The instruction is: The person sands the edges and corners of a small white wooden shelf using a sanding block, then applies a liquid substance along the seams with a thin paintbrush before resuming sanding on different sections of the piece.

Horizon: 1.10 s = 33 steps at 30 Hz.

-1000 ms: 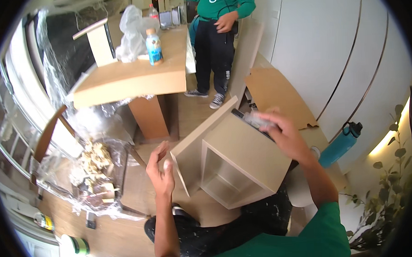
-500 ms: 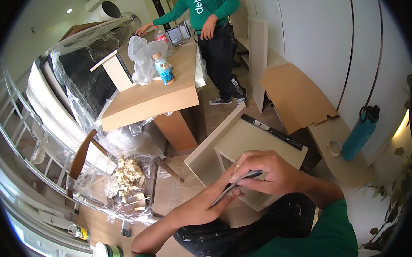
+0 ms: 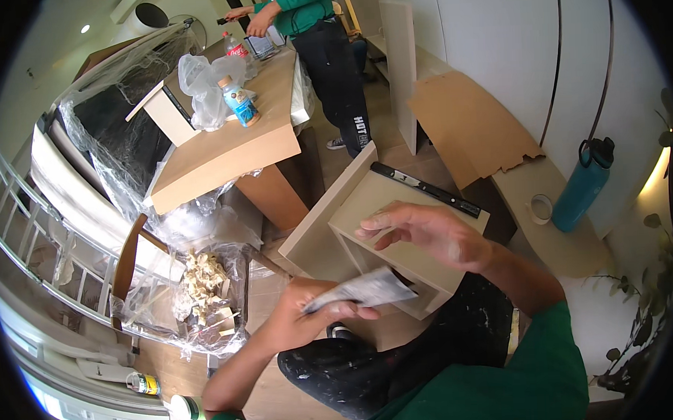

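Note:
My left hand (image 3: 297, 311) grips a worn grey piece of sandpaper (image 3: 366, 289), thumb on its near face and fingers behind. The sheet's free end points right, in front of the drawer. Above that end is my right hand (image 3: 439, 235), empty, with its fingers stretched out and slightly apart. White dust marks its palm. Before me a beige wooden drawer (image 3: 355, 209) rests on its side, with a wider front panel (image 3: 325, 203) at its left. Along its upper far edge runs a black drawer slide (image 3: 426, 189).
A brown-topped table (image 3: 229, 162) holds bottles, plastic bags and another drawer piece. Beyond it stands a person (image 3: 322, 60) in green. Left is a plastic-covered chair (image 3: 132, 256) with shavings. A teal flask (image 3: 583, 184) and tape roll (image 3: 539, 209) are at right.
My hands have parted; the right let go of the sandpaper and opened, while the left kept it and turned its face upward. The person at the table brought both hands together.

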### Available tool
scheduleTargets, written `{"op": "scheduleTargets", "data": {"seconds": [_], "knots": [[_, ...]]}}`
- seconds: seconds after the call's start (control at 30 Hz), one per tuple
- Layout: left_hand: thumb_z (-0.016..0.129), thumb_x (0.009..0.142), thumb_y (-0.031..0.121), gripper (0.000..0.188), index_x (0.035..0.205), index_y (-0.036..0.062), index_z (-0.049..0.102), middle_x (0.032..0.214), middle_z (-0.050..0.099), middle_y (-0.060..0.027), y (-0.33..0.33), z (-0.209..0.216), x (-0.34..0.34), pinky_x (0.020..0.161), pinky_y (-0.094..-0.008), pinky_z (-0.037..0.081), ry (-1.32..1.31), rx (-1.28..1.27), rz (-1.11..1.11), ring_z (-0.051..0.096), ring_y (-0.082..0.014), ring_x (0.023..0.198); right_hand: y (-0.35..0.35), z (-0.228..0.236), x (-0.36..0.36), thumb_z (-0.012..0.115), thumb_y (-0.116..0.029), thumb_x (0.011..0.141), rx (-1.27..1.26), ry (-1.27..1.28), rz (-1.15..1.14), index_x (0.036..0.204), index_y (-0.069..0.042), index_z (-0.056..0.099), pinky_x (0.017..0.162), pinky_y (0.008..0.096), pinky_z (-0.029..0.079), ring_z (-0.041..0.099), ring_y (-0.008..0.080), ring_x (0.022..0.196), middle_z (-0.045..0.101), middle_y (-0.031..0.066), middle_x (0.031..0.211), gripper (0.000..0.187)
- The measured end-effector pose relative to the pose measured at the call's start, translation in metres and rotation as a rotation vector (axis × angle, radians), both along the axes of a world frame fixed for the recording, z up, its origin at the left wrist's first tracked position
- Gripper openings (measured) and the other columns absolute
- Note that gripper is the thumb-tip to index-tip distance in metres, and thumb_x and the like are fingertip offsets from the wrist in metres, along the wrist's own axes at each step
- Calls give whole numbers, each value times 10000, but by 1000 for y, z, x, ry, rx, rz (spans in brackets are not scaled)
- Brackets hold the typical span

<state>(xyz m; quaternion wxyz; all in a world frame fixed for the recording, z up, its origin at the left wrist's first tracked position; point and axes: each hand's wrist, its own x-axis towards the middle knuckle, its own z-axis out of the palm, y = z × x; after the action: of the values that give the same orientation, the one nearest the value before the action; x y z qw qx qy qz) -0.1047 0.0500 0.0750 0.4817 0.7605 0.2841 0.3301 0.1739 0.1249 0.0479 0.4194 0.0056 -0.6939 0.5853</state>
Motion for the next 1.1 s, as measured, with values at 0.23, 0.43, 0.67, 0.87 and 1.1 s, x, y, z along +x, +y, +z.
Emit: {"op": "scheduleTargets", "data": {"seconds": [0.23, 0.43, 0.67, 0.87, 1.1], "knots": [[352, 1076, 627, 700, 1411, 43, 542, 1250, 664, -139, 2, -83, 57, 969, -385, 502, -838, -631, -65, 624, -264, 1170, -32, -19, -30, 785, -469, 899, 654, -107, -430, 1643, 37, -44, 1258, 490, 193, 190, 469, 1568, 100, 362, 1677, 1225], [405, 1108, 500, 515, 1473, 146, 485, 1382, 586, -80, -5, -95, 84, 1131, -428, 396, -1008, -791, -1, 519, -252, 1316, -37, -33, -42, 747, -401, 937, 688, -108, -653, 1622, 91, 25, 1223, 517, 274, 188, 539, 1541, 51, 401, 1660, 1111], [366, 1114, 521, 525, 1298, 77, 578, 1151, 588, -20, -9, -69, 89, 1025, -373, 417, -1307, -805, 130, 543, -187, 1091, -45, -51, -41, 729, -493, 926, 953, -180, -846, 1629, 51, 184, 1174, 668, 281, 231, 616, 1496, 164, 390, 1650, 1044], [323, 1118, 546, 679, 1615, 82, 312, 1551, 487, -85, -16, -93, 105, 1211, -386, 327, -1060, -676, 231, 451, -211, 1440, -55, -60, -50, 636, -530, 959, 857, -266, -723, 1636, 39, 155, 1186, 747, 90, 188, 610, 1513, 173, 421, 1629, 1007], [386, 1142, 293, 436, 1372, -30, 568, 1385, 526, -108, -20, -111, 102, 1115, -318, 357, -745, -359, 328, 474, -194, 1284, -86, -84, -69, 468, -197, 1024, 529, -154, -870, 1535, 182, 261, 1220, 630, 218, 337, 573, 1468, 297, 454, 1557, 669]]}}
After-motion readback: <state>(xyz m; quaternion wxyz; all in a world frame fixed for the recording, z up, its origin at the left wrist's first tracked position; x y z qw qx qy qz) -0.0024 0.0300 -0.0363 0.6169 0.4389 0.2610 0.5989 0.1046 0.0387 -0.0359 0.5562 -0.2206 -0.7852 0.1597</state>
